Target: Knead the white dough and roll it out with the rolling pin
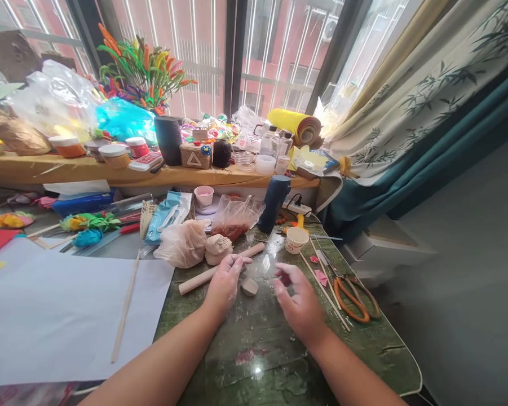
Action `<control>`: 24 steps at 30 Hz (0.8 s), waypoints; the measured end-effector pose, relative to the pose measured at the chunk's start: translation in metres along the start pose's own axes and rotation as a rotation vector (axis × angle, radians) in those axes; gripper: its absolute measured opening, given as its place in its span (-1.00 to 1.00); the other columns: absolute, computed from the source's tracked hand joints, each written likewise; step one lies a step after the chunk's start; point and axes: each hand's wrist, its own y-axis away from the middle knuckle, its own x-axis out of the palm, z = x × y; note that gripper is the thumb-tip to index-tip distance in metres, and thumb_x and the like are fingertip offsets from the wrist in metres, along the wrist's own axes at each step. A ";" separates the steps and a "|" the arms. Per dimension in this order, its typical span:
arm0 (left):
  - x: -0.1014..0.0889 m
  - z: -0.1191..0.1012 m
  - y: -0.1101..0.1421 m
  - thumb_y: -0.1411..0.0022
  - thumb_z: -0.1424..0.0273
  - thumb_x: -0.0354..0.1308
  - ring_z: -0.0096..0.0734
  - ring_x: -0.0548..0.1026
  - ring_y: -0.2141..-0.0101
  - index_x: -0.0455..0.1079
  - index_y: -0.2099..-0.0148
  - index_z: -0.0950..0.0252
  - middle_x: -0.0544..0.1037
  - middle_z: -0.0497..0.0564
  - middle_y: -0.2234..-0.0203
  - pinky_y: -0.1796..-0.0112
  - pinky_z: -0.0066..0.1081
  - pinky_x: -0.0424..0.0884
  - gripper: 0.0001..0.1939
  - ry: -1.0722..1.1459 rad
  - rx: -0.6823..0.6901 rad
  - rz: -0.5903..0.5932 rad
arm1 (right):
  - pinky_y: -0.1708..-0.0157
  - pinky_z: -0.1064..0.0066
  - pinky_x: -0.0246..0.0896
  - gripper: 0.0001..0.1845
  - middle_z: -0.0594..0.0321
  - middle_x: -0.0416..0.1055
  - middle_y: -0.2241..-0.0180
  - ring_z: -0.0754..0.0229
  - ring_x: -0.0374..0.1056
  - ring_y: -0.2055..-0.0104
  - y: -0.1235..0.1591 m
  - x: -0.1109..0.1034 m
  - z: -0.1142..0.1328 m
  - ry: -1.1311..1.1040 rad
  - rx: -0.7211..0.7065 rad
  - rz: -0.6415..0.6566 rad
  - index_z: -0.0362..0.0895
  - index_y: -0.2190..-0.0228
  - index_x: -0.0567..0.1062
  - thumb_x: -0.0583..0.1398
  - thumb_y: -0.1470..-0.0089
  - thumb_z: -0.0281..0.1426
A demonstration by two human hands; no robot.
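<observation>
My left hand [225, 282] is over the table beside a pale rolling pin [197, 281], its thumb and fingers pressed together. Whether anything small is between those fingertips I cannot make out. My right hand [298, 301] hovers to the right with thumb and fingers curved apart, holding nothing. Between the hands, a small beige piece of clay [249, 287] rests on the dark green tabletop [245, 338]. Behind the pin lie a larger lump of clay [219, 248] and a crumpled plastic bag [181, 245]. Whitish residue marks my fingers.
Orange-handled scissors [355, 299], thin sticks [325, 290] and a paper cup [296, 241] lie at right. A dark blue bottle [274, 204] stands at the back. White paper [67, 316] with a wooden stick [126, 307] covers the left. A crowded windowsill [220, 179] runs behind.
</observation>
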 end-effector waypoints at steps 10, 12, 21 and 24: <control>0.001 -0.005 0.002 -0.27 0.05 0.23 -0.12 0.52 -0.02 0.54 0.17 0.25 0.62 0.11 0.14 -0.16 -0.17 0.33 -0.65 -0.054 -0.031 0.038 | -0.16 -0.03 0.22 -0.62 0.03 0.47 -0.08 -0.11 0.34 -0.14 -0.003 0.027 0.004 0.187 -0.090 0.312 -0.04 -0.10 0.47 0.17 -0.30 -0.23; 0.002 -0.005 0.002 -0.27 0.06 0.23 -0.13 0.52 -0.01 0.54 0.18 0.25 0.63 0.12 0.13 -0.15 -0.18 0.35 -0.65 -0.064 -0.032 0.043 | -0.19 0.01 0.23 -0.60 0.05 0.47 -0.11 -0.07 0.35 -0.15 -0.002 0.024 0.004 0.074 -0.107 0.314 -0.04 -0.14 0.42 0.15 -0.32 -0.26; 0.003 -0.007 0.004 -0.26 0.03 0.23 -0.14 0.53 0.04 0.53 0.20 0.25 0.63 0.11 0.16 -0.13 -0.15 0.35 -0.63 -0.034 -0.034 0.055 | -0.18 0.07 0.28 -0.74 0.08 0.44 -0.03 0.00 0.38 -0.12 -0.005 0.018 -0.002 -0.265 0.094 0.167 -0.04 0.06 0.55 0.19 -0.21 -0.34; 0.004 -0.007 0.007 -0.25 0.00 0.23 -0.13 0.52 0.03 0.50 0.21 0.24 0.63 0.11 0.14 -0.15 -0.15 0.33 -0.61 -0.010 -0.048 0.051 | -0.11 0.11 0.34 -0.64 0.08 0.47 -0.02 0.03 0.44 -0.05 -0.002 0.021 -0.008 -0.398 0.194 0.150 -0.05 -0.04 0.50 0.21 -0.23 -0.26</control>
